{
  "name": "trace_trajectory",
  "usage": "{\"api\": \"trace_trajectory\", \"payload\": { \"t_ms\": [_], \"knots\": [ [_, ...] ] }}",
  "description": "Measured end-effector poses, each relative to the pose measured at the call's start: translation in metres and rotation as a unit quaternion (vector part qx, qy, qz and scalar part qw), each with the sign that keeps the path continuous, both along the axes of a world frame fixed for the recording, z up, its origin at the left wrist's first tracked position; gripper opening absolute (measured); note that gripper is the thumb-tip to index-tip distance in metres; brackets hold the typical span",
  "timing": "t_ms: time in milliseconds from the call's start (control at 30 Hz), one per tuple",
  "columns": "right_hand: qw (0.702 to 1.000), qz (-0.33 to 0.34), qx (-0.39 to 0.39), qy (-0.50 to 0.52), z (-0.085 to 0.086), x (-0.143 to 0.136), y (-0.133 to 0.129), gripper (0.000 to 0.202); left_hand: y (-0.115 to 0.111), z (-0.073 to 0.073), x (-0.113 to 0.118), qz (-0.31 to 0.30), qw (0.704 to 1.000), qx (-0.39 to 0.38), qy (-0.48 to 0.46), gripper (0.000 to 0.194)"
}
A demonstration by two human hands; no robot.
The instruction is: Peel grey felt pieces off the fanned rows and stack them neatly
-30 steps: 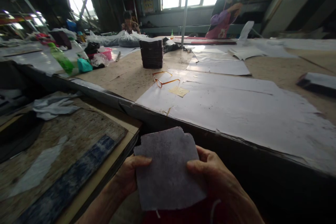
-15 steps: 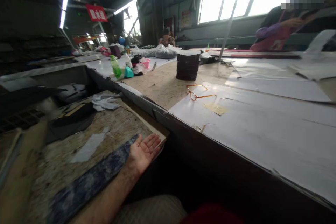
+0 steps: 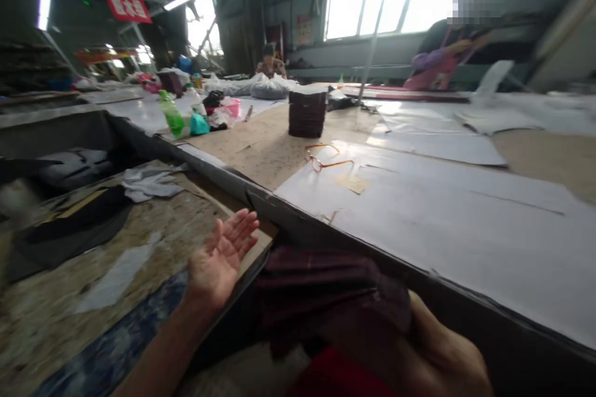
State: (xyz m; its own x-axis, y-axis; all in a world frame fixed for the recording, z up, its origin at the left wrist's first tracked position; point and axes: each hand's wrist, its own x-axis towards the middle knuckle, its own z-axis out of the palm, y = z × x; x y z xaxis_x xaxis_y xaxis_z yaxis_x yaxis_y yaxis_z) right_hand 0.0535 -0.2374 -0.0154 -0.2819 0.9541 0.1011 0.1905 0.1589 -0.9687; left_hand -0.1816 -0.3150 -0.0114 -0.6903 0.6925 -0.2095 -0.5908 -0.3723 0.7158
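Note:
My left hand is open, palm up and fingers spread, over the near corner of a worn work board. It holds nothing. Low at the right, my right hand grips a stack of dark maroon pieces, slightly blurred; whether they are cloth or leather I cannot tell. The stack's far end sits just right of my left hand, over the dark gap beside the board. Under my left forearm runs a mottled blue strip.
Orange-framed glasses lie on the white-covered table, near another dark stack. A green bottle and a pink basket stand farther left. A grey rag lies on the board. Two people are beyond the table.
My right hand has come into view with the dark maroon stack. My left hand stays open and is now a little left and higher in view. The camera has turned right.

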Motion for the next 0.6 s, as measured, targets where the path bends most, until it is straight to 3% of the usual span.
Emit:
{"api": "trace_trajectory", "payload": {
  "t_ms": [100, 200, 333, 433, 600],
  "knots": [
    [0.964, -0.061, -0.213, 0.144, 0.011, -0.001, 0.013, 0.048, -0.001, -0.042, 0.022, -0.065, 0.994, -0.065, -0.056, 0.019],
    [0.912, -0.114, -0.309, 0.246, 0.008, -0.002, 0.019, 0.064, -0.004, -0.061, 0.057, -0.163, 0.977, -0.091, -0.102, 0.018],
    [0.903, -0.183, -0.278, 0.273, 0.002, 0.001, 0.02, 0.064, -0.008, -0.054, 0.083, -0.228, 0.963, -0.097, -0.104, 0.037],
    [0.905, -0.206, -0.249, 0.277, -0.001, 0.001, 0.021, 0.061, -0.011, -0.044, 0.09, -0.214, 0.97, -0.105, -0.038, 0.044],
    [0.921, -0.203, -0.199, 0.268, -0.007, 0.001, 0.017, 0.055, -0.009, -0.033, 0.096, -0.18, 0.97, -0.147, 0.071, 0.04]
  ]
}}
